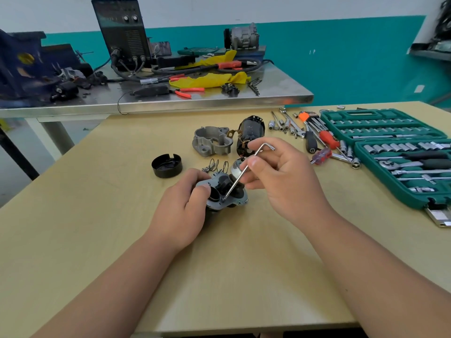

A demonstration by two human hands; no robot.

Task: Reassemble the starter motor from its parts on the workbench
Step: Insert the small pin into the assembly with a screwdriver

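Two hands on the job, mid workbench (231, 264). L hand (185, 203) curls round the grey starter sub-assy (220, 189). R hand (280, 176) pinches an L-shaped hex key (235, 184) by its long shank, tip down at a screw on the plate's near side.

To do it well, I'd say: keep the key square in the socket, light downward push, spin w/ fingertips till seated, then use the bend as a lever for the final nip. L hand should brace the assy so it can't rock.

Still loose: black end cap (167, 165) to the left, alu nose housing (212, 141) & motor body (250, 132) just beyond, springs (218, 165) between.
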